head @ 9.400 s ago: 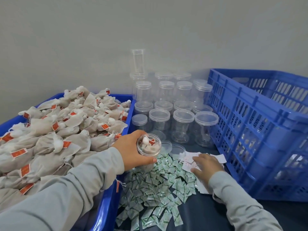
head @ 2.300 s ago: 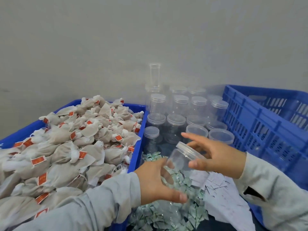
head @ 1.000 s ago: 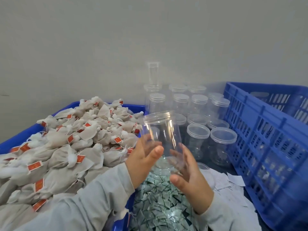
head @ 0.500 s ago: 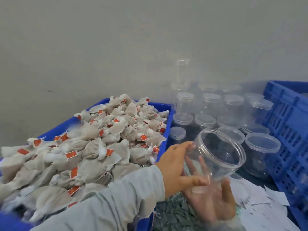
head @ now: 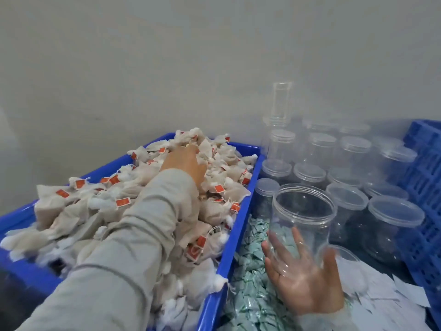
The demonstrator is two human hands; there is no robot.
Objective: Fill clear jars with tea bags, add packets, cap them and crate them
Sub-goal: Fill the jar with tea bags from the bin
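Right hand (head: 304, 280): nearest the camera, palm up, its fingers (head: 276, 247) and thumb wrapped round the lower part of the open jar (head: 303, 216). The hand shows through the clear wall. The grip sits low on the body, so the jar could tip or slide out if it is knocked while being filled.
Open jar: uncapped and empty, mouth up and tilted slightly towards the camera, held above the green packets (head: 248, 278). A tilted mouth could let tea bags drop out onto the heap below.
Green packets: a loose heap between the blue tray (head: 235, 235) and the white slips (head: 381, 290). A dropped bag would get lost among them.
Left hand (head: 185, 163): reaching over the tray, resting on the tea bags (head: 133, 206). Its fingertips are hidden among the bags, so I cannot tell whether it has hold of any.
Tea bags: heaped above the tray rim, strings and red tags tangled. A pull could drag extra bags over the edge.
Capped jars (head: 353, 197): packed closely behind the open jar, all looking empty. A swing of the right hand could topple them.
Blue crate (head: 424, 177): far right; its contents are not visible.
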